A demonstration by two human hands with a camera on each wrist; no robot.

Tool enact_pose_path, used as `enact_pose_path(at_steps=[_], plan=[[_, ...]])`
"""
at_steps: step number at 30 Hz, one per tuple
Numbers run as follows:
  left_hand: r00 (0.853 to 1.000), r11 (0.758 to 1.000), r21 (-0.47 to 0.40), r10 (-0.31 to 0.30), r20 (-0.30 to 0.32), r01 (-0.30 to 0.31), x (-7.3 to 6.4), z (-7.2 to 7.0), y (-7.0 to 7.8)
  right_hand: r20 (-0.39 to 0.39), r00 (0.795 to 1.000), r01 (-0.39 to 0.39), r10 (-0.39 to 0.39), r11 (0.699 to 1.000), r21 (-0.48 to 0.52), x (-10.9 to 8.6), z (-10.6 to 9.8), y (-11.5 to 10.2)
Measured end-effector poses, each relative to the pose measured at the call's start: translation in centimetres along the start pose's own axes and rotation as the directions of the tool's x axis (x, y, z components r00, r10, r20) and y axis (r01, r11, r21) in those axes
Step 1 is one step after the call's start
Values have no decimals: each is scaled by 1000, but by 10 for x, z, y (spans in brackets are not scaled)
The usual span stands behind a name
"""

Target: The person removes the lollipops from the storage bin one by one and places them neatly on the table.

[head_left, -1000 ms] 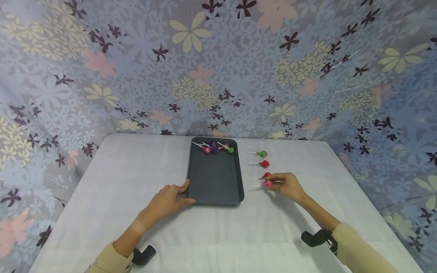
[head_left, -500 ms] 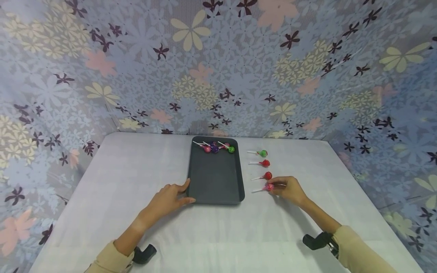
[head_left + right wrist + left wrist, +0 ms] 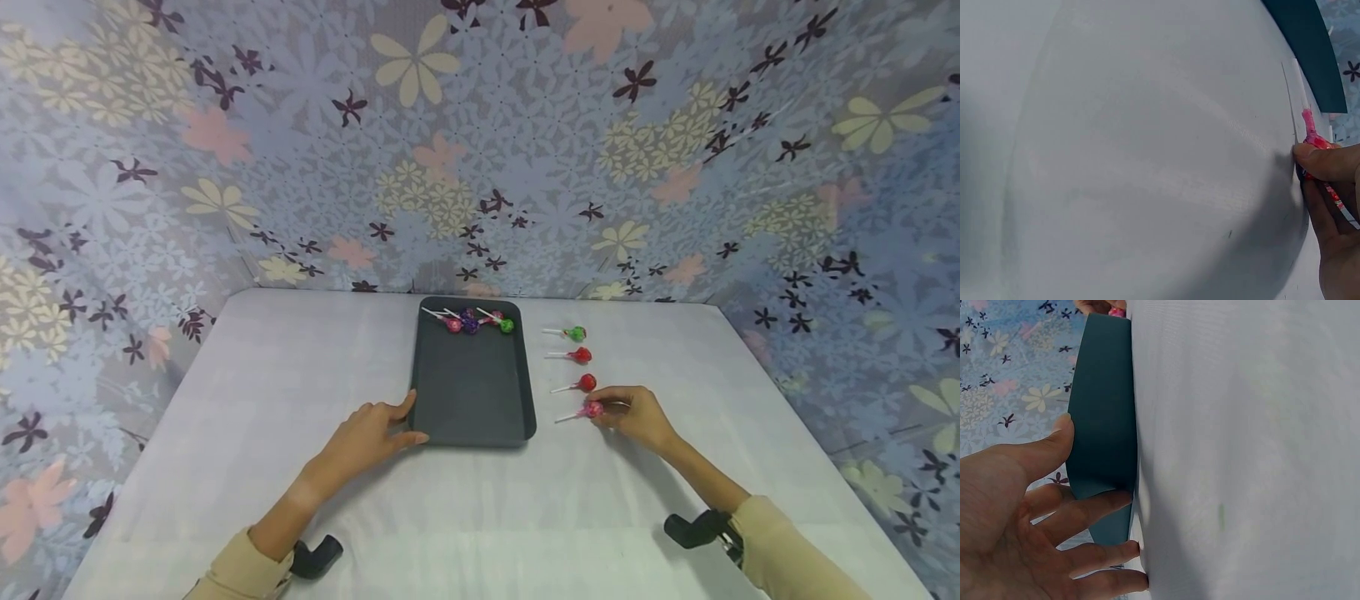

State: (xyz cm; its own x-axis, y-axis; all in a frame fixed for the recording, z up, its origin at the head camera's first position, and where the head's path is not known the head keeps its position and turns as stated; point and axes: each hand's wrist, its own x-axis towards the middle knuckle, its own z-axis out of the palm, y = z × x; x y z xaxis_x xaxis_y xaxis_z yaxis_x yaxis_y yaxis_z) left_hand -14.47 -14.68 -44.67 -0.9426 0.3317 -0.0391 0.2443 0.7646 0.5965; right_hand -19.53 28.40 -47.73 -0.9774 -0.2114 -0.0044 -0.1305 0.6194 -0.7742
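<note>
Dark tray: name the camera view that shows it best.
The head view: the tray appears nearly whole from above, lollipops at its far end, the left hand at a near corner. The left wrist view shows just an outer side, partly behind fingers; the right wrist view, only a piece at the top right.

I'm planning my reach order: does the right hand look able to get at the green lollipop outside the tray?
Probably yes: nothing covers the green lollipop, but the right hand pinches a pink lollipop.
</note>
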Motion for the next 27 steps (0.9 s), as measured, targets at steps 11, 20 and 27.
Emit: enact_pose_path(at_steps=[11,20,27], plan=[[1000,1000,-3,30,-3,-30,-2,-2,1,13,1000,24,-23,1000,-19,0,-2,2],[1000,1000,12,-6,7,6,0,-1,0,64,997,35,-36,999,8,0,-6,-1],[1000,1000,5,8,4,-8,-1,-1,1,72,995,66,-67,998,11,5,-14,-4]])
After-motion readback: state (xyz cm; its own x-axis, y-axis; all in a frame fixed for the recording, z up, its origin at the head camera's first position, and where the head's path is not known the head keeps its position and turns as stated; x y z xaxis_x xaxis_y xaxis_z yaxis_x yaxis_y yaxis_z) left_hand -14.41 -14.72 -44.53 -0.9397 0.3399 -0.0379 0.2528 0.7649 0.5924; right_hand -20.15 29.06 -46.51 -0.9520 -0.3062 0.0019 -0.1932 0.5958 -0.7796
